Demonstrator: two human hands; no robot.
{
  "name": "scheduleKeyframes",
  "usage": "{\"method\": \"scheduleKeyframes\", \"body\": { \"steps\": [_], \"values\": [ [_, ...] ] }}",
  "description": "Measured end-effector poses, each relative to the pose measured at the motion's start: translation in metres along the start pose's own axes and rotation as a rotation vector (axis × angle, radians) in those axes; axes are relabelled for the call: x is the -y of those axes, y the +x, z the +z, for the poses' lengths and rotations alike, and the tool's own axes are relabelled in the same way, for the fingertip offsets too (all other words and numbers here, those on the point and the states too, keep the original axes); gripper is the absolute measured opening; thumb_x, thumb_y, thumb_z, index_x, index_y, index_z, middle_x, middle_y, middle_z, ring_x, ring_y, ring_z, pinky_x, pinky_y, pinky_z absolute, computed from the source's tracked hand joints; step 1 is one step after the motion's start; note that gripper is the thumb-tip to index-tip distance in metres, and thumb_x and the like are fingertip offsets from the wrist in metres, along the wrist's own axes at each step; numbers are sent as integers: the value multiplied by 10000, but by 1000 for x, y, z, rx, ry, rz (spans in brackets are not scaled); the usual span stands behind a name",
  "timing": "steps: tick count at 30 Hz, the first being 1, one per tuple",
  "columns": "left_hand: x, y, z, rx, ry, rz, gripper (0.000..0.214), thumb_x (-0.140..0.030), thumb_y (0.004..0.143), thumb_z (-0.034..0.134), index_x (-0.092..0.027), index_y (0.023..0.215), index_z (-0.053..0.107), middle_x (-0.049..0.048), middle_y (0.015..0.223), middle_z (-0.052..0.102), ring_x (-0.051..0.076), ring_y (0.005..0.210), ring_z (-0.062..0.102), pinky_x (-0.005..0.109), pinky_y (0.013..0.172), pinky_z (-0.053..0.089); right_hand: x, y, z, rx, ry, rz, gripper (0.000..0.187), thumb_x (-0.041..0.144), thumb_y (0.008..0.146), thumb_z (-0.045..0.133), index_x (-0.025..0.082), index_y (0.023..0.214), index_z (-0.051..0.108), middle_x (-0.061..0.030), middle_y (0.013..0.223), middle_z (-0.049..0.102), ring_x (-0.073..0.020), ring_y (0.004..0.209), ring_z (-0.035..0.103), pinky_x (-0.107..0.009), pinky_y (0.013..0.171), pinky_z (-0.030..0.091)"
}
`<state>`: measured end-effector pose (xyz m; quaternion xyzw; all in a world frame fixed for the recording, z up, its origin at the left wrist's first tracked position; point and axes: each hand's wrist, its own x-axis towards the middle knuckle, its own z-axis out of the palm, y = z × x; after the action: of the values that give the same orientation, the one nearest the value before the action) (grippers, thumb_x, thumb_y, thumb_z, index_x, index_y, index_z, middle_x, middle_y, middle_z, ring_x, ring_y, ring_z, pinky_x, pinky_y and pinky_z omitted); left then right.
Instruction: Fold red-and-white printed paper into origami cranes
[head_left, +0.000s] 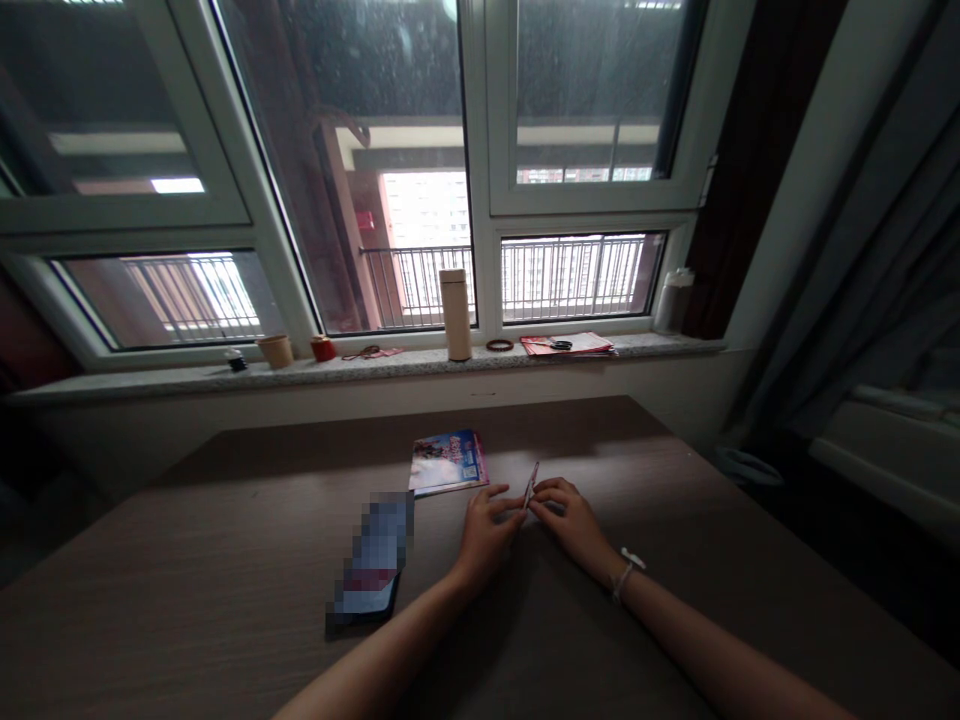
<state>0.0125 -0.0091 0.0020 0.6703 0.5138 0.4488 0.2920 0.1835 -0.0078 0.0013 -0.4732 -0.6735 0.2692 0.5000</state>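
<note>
Between both hands, a little above the table, is a thin, flat piece with pinkish-white edges, seen nearly edge-on; it looks like folded paper, though its kind is hard to make out. My left hand pinches it from the left, with thumb and index finger at its lower part. From the other side, my right hand grips it with bent fingertips and thumb. A bracelet circles my right wrist. Just beyond my left hand lie colourful printed sheets. A phone, its screen pixelated, lies left of that hand.
The brown wooden table stands against the wall below a window. On the stone sill are a beige thermos, a paper cup, a red spool, a brown ring, papers with scissors and a bottle.
</note>
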Motion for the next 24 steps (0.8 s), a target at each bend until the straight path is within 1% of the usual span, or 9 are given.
{"method": "scheduleKeyframes", "body": {
  "steps": [6, 15, 24],
  "values": [
    [-1, 1, -1, -7, -39, -4, 184, -256, 685, 769, -256, 869, 781, 85, 1178, 639, 278, 1156, 531, 413, 1040, 346, -1, 2, -1, 9, 15, 31, 239, 423, 795, 641, 201, 771, 728, -73, 970, 644, -218, 1003, 570, -353, 944, 410],
    [2, 2, 2, -12, -35, 6, 179, -308, 683, 749, -261, 853, 779, 64, 1130, 653, 273, 1134, 538, 430, 1032, 357, -1, 3, -1, -2, 38, 40, 298, 491, 763, 662, 200, 745, 723, -78, 955, 656, -229, 992, 585, -363, 937, 416],
    [6, 3, 4, -11, 4, 15, 179, -251, 702, 734, -267, 876, 775, 60, 1121, 668, 257, 1109, 558, 411, 1021, 370, -3, 4, -2, -1, 35, 56, 288, 481, 754, 674, 198, 735, 725, -82, 949, 668, -233, 986, 590, -370, 939, 415]
  ]
}}
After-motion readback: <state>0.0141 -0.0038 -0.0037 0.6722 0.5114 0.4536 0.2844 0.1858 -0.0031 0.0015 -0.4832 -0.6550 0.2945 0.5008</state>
